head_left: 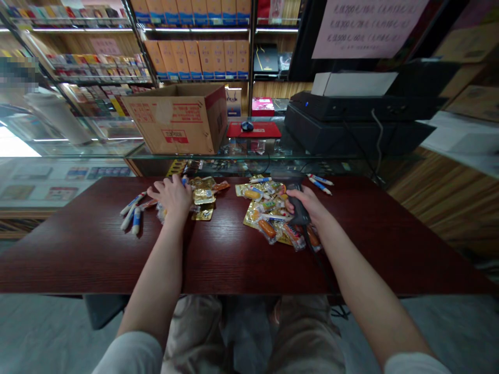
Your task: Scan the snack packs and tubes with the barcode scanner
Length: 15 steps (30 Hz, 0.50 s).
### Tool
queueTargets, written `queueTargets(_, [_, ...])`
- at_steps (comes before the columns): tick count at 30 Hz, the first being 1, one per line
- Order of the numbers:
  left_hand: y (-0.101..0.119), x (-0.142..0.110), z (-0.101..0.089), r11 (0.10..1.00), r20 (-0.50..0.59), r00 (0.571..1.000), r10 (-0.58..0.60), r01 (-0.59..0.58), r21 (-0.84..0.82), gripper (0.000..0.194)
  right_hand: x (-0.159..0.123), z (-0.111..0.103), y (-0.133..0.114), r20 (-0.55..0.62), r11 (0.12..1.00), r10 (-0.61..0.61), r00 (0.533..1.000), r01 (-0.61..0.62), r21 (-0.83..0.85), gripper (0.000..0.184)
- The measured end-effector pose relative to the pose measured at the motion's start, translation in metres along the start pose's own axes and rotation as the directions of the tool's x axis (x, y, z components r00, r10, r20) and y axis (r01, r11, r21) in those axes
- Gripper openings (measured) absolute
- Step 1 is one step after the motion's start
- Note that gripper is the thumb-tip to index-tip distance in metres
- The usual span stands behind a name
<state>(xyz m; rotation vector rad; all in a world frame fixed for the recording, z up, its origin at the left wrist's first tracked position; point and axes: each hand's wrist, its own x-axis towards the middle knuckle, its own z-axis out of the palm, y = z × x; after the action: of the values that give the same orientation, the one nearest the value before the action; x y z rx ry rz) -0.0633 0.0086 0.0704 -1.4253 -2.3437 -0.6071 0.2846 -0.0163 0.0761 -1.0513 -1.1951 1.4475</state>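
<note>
My left hand lies palm down on the dark red table, fingers spread over a small pile of gold snack packets. Several white and blue tubes lie just left of it. My right hand is wrapped round the grip of a dark handheld scanner, whose head points away over a second heap of wrapped sausages and snack packets. A black cable runs from the scanner back along my right forearm.
Two more white and blue tubes lie at the table's far right. Behind stands a glass counter with a cardboard box, a red mouse pad with mouse and a black printer. Shelves of goods fill the back wall.
</note>
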Motion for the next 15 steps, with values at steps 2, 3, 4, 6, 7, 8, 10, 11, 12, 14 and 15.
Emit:
queueTargets(2, [-0.004, 0.003, 0.002, 1.0, -0.006, 1.0, -0.026, 0.025, -0.013, 0.04, 0.0, -0.001, -0.001, -0.011, 1.0, -0.003, 1.0, 0.003, 0.008, 0.035])
queueTargets(3, [-0.005, 0.003, 0.003, 0.999, -0.007, 1.0, -0.03, 0.03, -0.017, 0.04, 0.0, -0.001, -0.001, -0.012, 1.0, -0.004, 1.0, 0.004, 0.012, 0.035])
queueTargets(4, [-0.005, 0.003, 0.004, 0.999, -0.01, 1.0, -0.029, 0.029, -0.021, 0.04, 0.001, -0.002, -0.001, -0.011, 1.0, -0.003, 1.0, 0.004, 0.013, 0.036])
queueTargets(6, [-0.002, 0.0, 0.005, 0.999, -0.032, 0.999, -0.003, 0.002, -0.034, 0.04, 0.001, -0.003, 0.0, -0.004, 1.0, 0.005, 1.0, -0.005, 0.006, 0.034])
queueTargets(7, [0.002, -0.002, 0.005, 0.998, -0.048, 0.998, 0.029, -0.031, -0.047, 0.04, 0.001, -0.004, 0.0, -0.002, 1.0, 0.011, 1.0, -0.011, 0.001, 0.034])
queueTargets(8, [0.008, -0.006, 0.005, 0.995, -0.063, 0.995, 0.075, -0.079, -0.065, 0.039, 0.001, -0.004, 0.0, -0.003, 1.0, 0.015, 1.0, -0.015, -0.003, 0.033])
queueTargets(10, [0.023, -0.013, 0.006, 0.969, -0.076, 0.974, 0.213, -0.22, -0.113, 0.037, 0.001, -0.005, -0.001, -0.009, 1.0, 0.016, 1.0, -0.016, -0.008, 0.033])
queueTargets(11, [0.034, -0.017, 0.007, 0.938, -0.064, 0.949, 0.309, -0.315, -0.144, 0.036, 0.001, -0.005, -0.002, -0.012, 1.0, 0.015, 1.0, -0.015, -0.01, 0.034])
queueTargets(12, [0.045, -0.02, 0.01, 0.895, -0.041, 0.912, 0.409, -0.409, -0.18, 0.035, 0.001, -0.005, -0.002, -0.013, 1.0, 0.013, 1.0, -0.013, -0.011, 0.034])
queueTargets(14, [0.071, -0.022, 0.019, 0.746, 0.058, 0.77, 0.636, -0.593, -0.304, 0.035, 0.001, -0.006, -0.003, -0.008, 1.0, 0.016, 1.0, -0.016, -0.015, 0.033])
queueTargets(15, [0.085, -0.022, 0.026, 0.672, 0.102, 0.693, 0.714, -0.638, -0.377, 0.037, 0.001, -0.007, -0.003, -0.005, 1.0, 0.018, 1.0, -0.018, -0.016, 0.033])
